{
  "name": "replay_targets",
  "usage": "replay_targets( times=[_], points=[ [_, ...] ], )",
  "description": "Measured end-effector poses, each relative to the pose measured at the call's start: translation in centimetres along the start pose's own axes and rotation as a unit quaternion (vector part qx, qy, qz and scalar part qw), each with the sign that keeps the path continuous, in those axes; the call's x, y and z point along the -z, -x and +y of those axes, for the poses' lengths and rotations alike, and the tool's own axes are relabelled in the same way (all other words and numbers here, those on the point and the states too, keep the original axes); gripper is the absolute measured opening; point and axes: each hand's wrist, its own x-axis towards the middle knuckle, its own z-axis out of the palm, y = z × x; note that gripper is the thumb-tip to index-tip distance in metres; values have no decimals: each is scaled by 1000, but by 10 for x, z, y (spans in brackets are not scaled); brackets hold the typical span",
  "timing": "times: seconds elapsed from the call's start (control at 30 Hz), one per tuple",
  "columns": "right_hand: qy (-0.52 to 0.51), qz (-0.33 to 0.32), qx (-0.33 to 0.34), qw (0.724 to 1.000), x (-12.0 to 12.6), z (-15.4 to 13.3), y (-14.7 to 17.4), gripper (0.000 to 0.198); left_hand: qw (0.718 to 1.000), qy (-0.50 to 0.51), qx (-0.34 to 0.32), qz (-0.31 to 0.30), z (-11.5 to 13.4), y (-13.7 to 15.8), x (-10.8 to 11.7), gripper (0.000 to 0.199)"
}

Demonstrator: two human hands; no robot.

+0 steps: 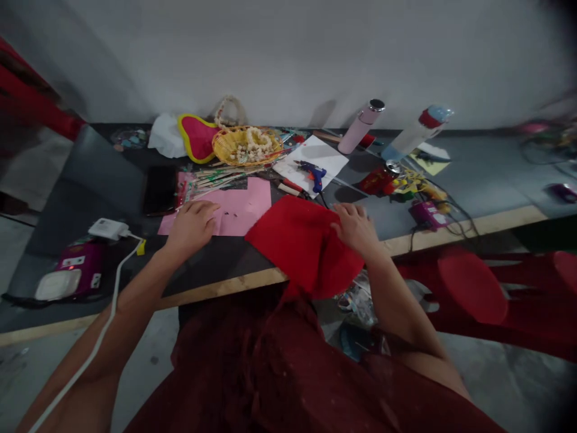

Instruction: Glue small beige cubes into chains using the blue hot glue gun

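A sheet of red felt-like cloth (297,234) lies over the table's front edge, its near part hanging down towards my lap. My right hand (356,228) rests at the cloth's right side, thumb apart from the fingers, touching it without a visible grip. On the left, my left hand (192,225) lies palm down on pink paper (247,207), with its fingers stretched forward and nothing seen in them. Small dark bits sit on that paper. Just beyond the cloth, a blue glue gun (313,174) lies on white paper (331,157), close to red-handled pliers (293,185).
A yellow basket (220,147) holds pale beads. Behind my left hand are thin sticks (220,179) and a dark phone (160,189). A pink flask (360,127), a bottle (410,138) and a red can (381,178) stand or lie right. A white cable (115,288) crosses my left arm.
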Motion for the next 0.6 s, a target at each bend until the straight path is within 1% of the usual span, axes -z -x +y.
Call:
replay_targets(
  times=[0.07, 0.17, 0.27, 0.33, 0.4, 0.5, 0.57, 0.6],
  points=[
    [-22, 14, 45, 999, 1, -18, -4, 50, 1000, -6, 14, -11, -2, 5, -1, 39],
    [-82, 10, 155, 984, 0, -56, -14, 46, 1000, 0, 15, -23, 0, 8, -1, 38],
    [-113, -9, 223, 968, -5, -88, -18, 42, 1000, 14, 9, -15, 4, 11, 5, 39],
    [-115, -21, 239, 964, -11, -98, -14, 40, 1000, 15, 23, -2, 5, 15, 11, 39],
    [-104, -27, 233, 967, -21, -99, -7, 41, 999, 19, 38, 1, 6, 21, 16, 39],
    [-104, -4, 211, 972, -38, -91, 3, 38, 998, 43, 35, -15, 5, 32, 19, 36],
    [-125, 15, 210, 970, -48, -83, 7, 30, 998, 54, 39, -13, 1, 39, 20, 35],
    [-135, 18, 213, 967, -52, -78, 8, 25, 997, 54, 51, -2, -2, 42, 21, 36]
  ],
)
